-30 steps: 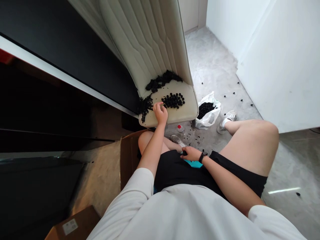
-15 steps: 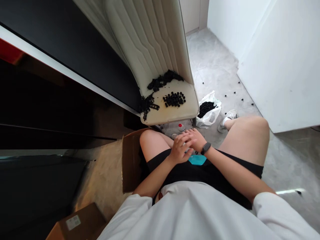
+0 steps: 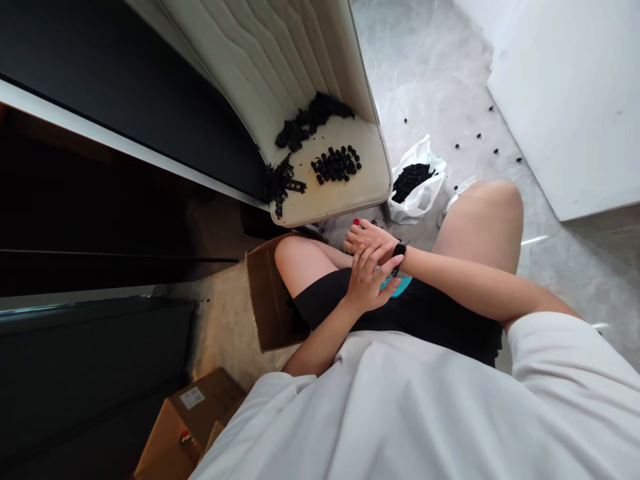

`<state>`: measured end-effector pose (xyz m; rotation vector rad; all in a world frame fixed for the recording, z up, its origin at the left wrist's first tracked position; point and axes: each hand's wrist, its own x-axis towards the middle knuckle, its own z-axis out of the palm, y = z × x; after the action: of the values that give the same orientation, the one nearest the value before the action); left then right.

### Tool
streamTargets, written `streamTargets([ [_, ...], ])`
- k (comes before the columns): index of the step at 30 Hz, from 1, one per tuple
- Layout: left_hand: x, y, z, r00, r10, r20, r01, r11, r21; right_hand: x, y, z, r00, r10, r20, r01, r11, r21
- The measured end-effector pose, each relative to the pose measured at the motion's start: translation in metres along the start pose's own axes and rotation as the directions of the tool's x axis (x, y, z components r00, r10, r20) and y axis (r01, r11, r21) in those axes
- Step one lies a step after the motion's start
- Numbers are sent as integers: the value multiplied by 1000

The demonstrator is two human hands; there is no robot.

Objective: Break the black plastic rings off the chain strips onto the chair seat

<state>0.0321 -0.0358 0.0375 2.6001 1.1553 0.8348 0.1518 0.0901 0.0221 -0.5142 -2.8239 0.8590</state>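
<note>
The loosely spread left hand [image 3: 369, 281] overlaps the right hand [image 3: 374, 237], whose grip I cannot tell; pieces [image 3: 337, 165] lie behind the front edge of the seat [image 3: 371, 181], likely for easy reach.

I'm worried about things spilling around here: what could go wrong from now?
The small black pieces lie loose on the chair seat; a knock might send some over its edge. The white bag stands open on the floor, near a shoe, so a shifting foot could tip it and spill its dark contents. Stray black bits on the floor might also slip underfoot.
</note>
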Motion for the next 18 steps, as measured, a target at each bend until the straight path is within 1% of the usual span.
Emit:
streamTargets([
  [2,1,0,-1,1000,6,-13,-6,1000,-8,0,-6,3,987,87,-138,-102,989,-104],
  [3,2,0,-1,1000,5,-27,-6,1000,-20,-1,-10,3,978,105,-178,-132,980,-151],
  [7,6,0,-2,995,-28,-91,20,997,-79,-3,-19,1,979,75,-190,-131,944,-304],
  [9,7,0,-2,995,-15,-97,9,998,-62,-3,-20,-1,980,68,-186,-133,922,-363],
  [11,7,1,-3,997,8,-81,-10,999,-30,-4,-20,-1,982,62,-181,-129,912,-389],
  [13,6,1,-4,998,0,-65,-3,999,-38,-4,-20,0,979,56,-196,-132,906,-402],
  [16,6,0,-5,996,-39,-81,31,995,-89,-3,-18,5,970,37,-240,-138,897,-420],
  [18,5,-1,-6,995,-35,-94,26,995,-91,-2,-16,9,966,21,-259,-134,895,-426],
])
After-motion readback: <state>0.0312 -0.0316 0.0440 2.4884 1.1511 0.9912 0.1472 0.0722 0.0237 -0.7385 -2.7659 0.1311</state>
